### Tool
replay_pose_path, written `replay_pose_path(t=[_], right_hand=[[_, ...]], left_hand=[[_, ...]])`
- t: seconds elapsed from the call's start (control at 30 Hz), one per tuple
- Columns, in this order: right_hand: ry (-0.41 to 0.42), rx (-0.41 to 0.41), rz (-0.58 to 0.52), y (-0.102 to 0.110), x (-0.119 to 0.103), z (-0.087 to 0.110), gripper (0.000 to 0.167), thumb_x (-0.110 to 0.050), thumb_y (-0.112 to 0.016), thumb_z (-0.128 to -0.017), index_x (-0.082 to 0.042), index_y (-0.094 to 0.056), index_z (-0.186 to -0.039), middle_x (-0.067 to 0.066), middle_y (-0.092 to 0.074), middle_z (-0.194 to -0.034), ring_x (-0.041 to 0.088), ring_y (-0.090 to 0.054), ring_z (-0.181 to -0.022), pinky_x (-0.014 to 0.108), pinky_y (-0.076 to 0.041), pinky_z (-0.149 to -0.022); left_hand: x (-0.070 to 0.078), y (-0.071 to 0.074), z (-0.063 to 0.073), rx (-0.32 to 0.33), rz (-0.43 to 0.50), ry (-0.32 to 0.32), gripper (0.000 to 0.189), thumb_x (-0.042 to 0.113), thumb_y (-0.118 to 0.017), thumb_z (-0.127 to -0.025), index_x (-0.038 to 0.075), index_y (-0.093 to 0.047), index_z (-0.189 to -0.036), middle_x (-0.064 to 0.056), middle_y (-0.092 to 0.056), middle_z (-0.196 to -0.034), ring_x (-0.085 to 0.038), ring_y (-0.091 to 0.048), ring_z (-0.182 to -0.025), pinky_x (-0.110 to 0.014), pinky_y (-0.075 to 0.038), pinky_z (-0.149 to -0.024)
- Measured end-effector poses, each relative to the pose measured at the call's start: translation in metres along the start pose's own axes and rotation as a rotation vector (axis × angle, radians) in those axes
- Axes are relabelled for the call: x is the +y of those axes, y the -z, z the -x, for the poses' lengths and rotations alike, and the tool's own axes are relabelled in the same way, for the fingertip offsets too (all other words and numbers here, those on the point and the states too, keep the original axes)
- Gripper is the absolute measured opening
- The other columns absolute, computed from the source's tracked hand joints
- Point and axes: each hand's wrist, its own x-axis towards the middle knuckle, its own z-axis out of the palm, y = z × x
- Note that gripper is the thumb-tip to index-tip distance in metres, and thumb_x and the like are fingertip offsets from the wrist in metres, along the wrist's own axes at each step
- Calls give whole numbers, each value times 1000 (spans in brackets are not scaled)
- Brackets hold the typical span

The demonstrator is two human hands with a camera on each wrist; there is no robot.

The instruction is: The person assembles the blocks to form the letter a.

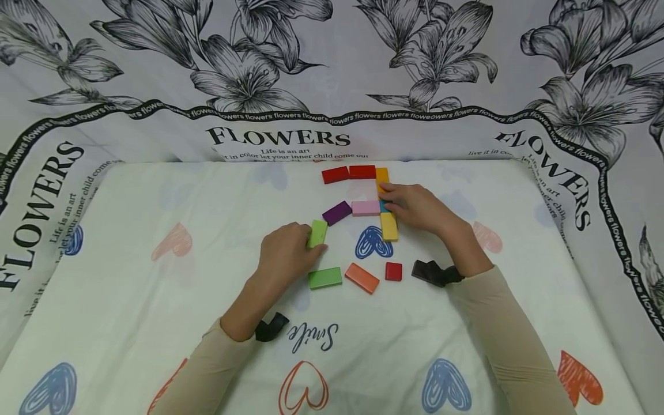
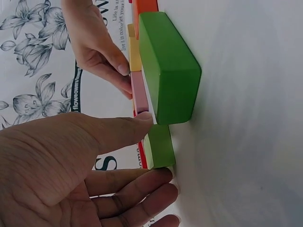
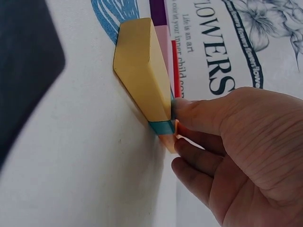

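My left hand (image 1: 287, 251) pinches a light green block (image 1: 318, 233) by its ends. In the left wrist view, that light green block (image 2: 160, 147) shows between the thumb and the fingertips. My right hand (image 1: 417, 208) has its thumb and fingers at a small blue block (image 1: 384, 206), where the fingertips also overlap an orange-yellow block (image 1: 382, 174). From the right wrist, the blue block (image 3: 162, 127) sits against a yellow block (image 3: 141, 66). A pink block (image 1: 365, 208) joins this column from the left, with a purple block (image 1: 336, 212) slanting off its end.
Two red blocks (image 1: 349, 173) lie end to end at the back. Closer to me are a green block (image 1: 325, 278), an orange block (image 1: 362, 278) and a small red block (image 1: 393, 271). Dark straps (image 1: 433, 273) hang at the wrists, over a printed cloth (image 1: 197, 300).
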Motion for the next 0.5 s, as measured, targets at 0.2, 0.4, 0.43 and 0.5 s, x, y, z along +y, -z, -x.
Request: replay_pose_path(t=[0.2, 0.4, 0.43, 0.5], right_hand=[[8, 8, -4, 1, -1, 1, 44, -16, -63, -106, -8, -58, -149, 9, -47, -166, 39, -41, -156, 58, -38, -126], [6, 1, -2, 1, -1, 2, 44, -15, -62, -107, -7, -57, -150, 9, -47, -166, 40, -40, -157, 58, -37, -126], [5, -2, -3, 1, -1, 2, 44, -15, -62, -107, -7, -57, -150, 9, -46, -166, 40, -40, -157, 58, -37, -126], [7, -8, -6, 1, -1, 1, 44, -16, -61, -107, -7, -56, -150, 9, -46, -167, 40, -40, -157, 59, -37, -126]], left_hand=[[3, 1, 3, -3, 2, -4, 32, 37, -81, -93, 7, -72, -88, -5, -57, -68, -18, -53, -63, -27, -35, -56], [7, 1, 5, -20, 8, 9, 35, 39, -80, -94, 7, -68, -85, -6, -55, -67, -18, -54, -61, -27, -36, -55], [8, 0, 5, -20, 4, 12, 35, 39, -80, -94, 7, -68, -86, -6, -55, -67, -18, -54, -61, -27, -36, -55], [9, 0, 5, -18, -3, 19, 35, 40, -81, -93, 7, -69, -86, -5, -55, -67, -18, -54, -61, -27, -36, -55]])
